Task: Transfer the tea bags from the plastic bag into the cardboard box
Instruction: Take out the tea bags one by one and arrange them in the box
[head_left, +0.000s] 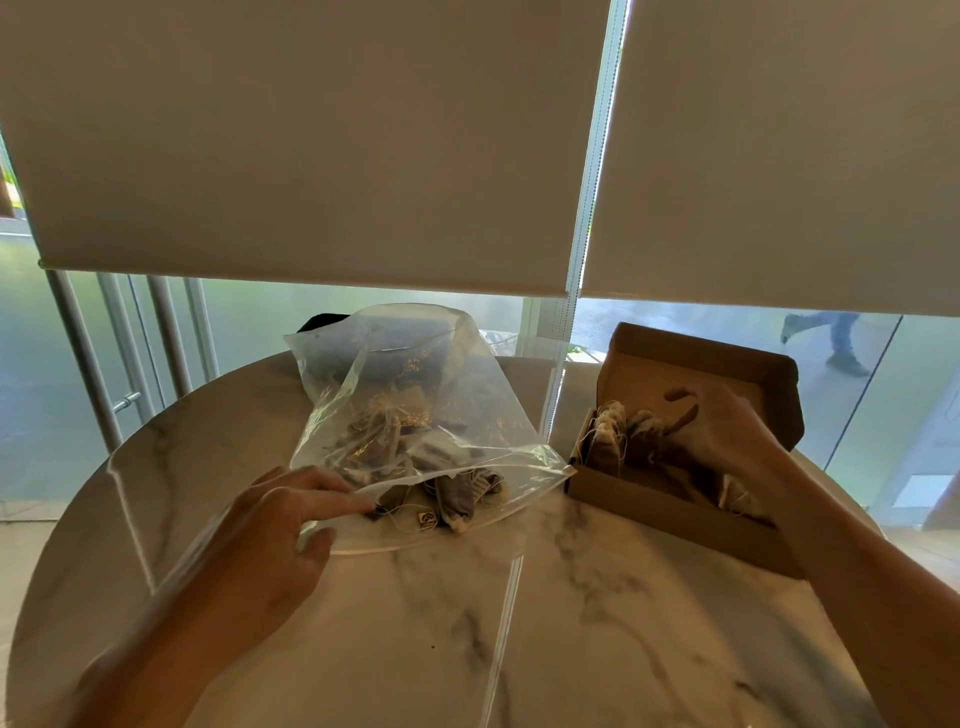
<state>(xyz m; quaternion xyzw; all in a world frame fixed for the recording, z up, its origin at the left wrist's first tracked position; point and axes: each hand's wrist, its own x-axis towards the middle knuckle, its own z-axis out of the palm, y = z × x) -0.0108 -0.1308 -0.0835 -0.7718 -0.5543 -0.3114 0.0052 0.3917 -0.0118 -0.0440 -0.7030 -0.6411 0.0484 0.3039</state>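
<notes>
A clear plastic bag (415, 395) lies on the round marble table (519, 623), its mouth facing me, with several tea bags (452, 493) spilling at the opening. My left hand (280, 535) rests at the bag's near left edge, its fingertips pinching a tea bag at the mouth. To the right stands an open brown cardboard box (649, 493), lid raised, with several tea bags (613, 436) stacked at its left end. My right hand (722, 431) is inside the box, fingers touching the tea bags there; whether it grips one is hidden.
Behind the bag a dark object (322, 322) shows at the table's far edge. Roller blinds (311, 156) hang over the glass wall beyond the table. A person's legs (836, 338) pass outside at the far right.
</notes>
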